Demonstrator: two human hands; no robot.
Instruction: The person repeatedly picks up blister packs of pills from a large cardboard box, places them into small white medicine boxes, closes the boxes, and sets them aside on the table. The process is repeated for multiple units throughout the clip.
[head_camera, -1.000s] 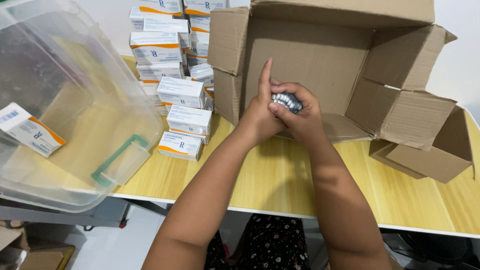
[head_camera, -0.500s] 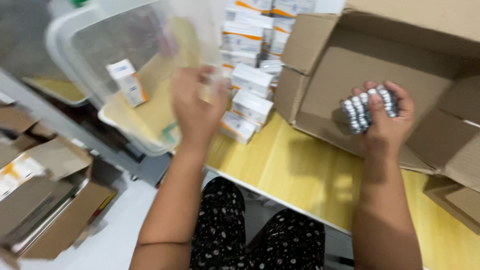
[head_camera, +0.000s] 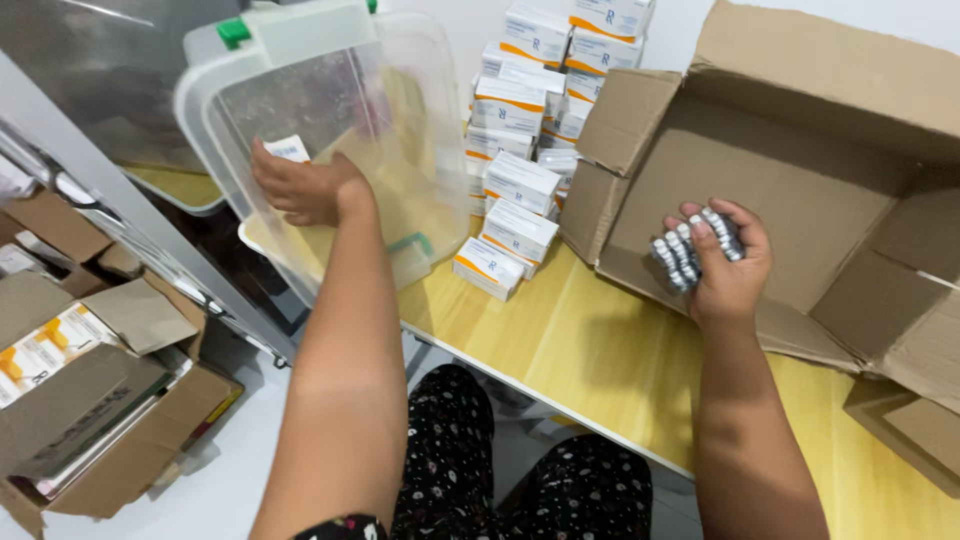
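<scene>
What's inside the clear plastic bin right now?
Inside the clear plastic bin, the left hand reaches in at a small white carton, mostly hidden behind the fingers. The rest of the interior shows only the yellow table through the walls; its far corner is blurred by glare.

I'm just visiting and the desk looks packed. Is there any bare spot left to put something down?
Yes: the yellow tabletop is bare along its front edge, between the small white boxes and the open cardboard box, below the right hand holding silver blister strips. The back is crowded with stacked boxes, and the clear bin, where the left hand reaches, fills the left.
</scene>
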